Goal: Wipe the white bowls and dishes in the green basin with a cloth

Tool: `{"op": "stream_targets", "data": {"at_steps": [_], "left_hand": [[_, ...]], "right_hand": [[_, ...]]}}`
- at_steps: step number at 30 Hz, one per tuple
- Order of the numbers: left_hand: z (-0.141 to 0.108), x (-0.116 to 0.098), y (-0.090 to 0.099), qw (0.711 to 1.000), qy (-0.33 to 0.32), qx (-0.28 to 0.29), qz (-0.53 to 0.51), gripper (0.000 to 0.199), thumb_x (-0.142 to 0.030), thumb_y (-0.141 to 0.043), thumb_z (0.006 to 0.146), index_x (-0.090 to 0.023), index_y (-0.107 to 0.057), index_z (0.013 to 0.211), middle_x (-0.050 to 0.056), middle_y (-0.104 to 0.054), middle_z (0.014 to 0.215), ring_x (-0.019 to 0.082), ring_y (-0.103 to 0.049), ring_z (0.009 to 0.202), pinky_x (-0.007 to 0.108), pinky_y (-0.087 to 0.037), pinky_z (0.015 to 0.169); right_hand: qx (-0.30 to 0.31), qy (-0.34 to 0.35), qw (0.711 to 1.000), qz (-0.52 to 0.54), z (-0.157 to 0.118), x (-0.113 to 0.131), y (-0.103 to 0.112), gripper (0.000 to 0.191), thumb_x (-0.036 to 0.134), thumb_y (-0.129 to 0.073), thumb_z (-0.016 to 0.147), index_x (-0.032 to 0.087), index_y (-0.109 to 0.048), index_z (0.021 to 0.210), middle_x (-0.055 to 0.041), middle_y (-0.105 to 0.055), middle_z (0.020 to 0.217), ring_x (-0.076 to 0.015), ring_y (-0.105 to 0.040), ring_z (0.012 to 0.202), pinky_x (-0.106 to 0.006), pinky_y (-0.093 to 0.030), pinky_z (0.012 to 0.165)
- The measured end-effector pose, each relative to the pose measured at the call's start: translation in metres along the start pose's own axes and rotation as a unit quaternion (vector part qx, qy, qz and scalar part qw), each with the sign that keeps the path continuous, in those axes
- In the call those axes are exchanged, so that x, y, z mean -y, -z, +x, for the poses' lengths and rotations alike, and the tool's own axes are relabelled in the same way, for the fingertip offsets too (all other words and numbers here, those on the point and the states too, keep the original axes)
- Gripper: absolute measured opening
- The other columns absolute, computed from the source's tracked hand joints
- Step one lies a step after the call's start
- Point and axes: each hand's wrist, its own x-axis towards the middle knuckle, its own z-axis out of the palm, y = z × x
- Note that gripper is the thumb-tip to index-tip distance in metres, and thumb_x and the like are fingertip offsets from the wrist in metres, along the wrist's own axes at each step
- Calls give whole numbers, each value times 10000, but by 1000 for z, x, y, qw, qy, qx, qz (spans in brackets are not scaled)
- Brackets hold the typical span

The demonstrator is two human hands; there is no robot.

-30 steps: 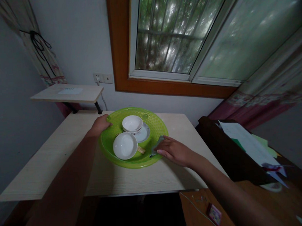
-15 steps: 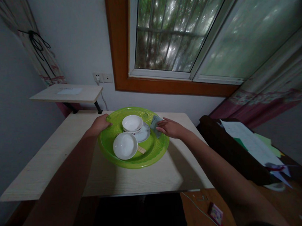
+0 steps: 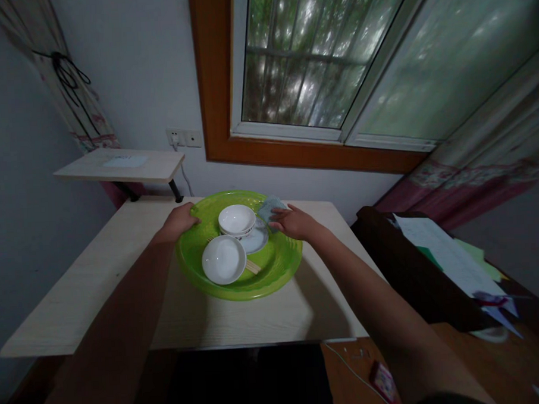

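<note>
- A person's two bare hands are working over a round, bright green plastic basin (image 3: 279,267), which is resting on a pale wooden bench (image 3: 122,315); clock directions are running around the basin, with 12 o'clock pointing away from the wearer.
- The left hand (image 3: 177,222) is holding the basin at 10 o'clock, its fingers clamping on the rim.
- The right hand (image 3: 295,222) is reaching in from the right and holding a grey-green cloth (image 3: 265,209) at the rim, between 1 and 2 o'clock; its fingers are clamping on the cloth.
- Inside the basin, a small stack of white bowls (image 3: 237,219) is sitting just off the centre toward 12 o'clock.
- A pale plate (image 3: 257,239) is lying toward 2 o'clock, partly hiding behind the stack.
- A wider white bowl (image 3: 224,260) is standing toward 7 o'clock, its open side facing up.
- Light-coloured sticks (image 3: 253,267) are poking out from beside the wider bowl, toward 5 o'clock.
- At 10 o'clock, well apart from the basin, a small raised shelf (image 3: 116,166) is standing on black legs and carrying a sheet of paper (image 3: 125,161).
- Beyond the bench, a window (image 3: 303,63) with an orange-brown frame is filling the view at 1 o'clock.
- Toward 3 o'clock, papers (image 3: 441,251) are lying on dark brown furniture (image 3: 401,262).
</note>
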Motion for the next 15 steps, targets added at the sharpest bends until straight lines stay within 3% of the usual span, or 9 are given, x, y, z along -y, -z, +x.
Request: {"op": "stream_targets", "data": {"at_steps": [5,10,15], "left_hand": [[-1,1,-1,1000,-4,1,-6,309,-230,-794,904,-199,-746,1208,141,-822,1307,268,-788,1105,297,-564,852],[-1,1,-2,1000,2,-11,-7,315,-232,-813,890,-221,-763,1201,129,-824,1306,279,-783,1141,303,-571,872],[1,2,-3,1000,-1,-7,-8,323,-223,-809,902,-208,-768,1222,142,-827,1310,274,-789,1142,297,-567,876]], "right_hand": [[16,-10,1000,24,-45,14,-6,514,463,-408,1230,237,-868,1194,-109,-862,1343,-290,-647,1544,-589,-284,1428],[10,26,996,84,-85,55,-5,652,553,-370,1224,212,-880,1004,-140,-883,1110,-317,-819,1180,-593,-371,1385],[7,80,980,181,-105,88,-5,646,568,-329,1232,227,-873,1153,-113,-888,1142,-281,-827,1120,-590,-381,1385]]}}
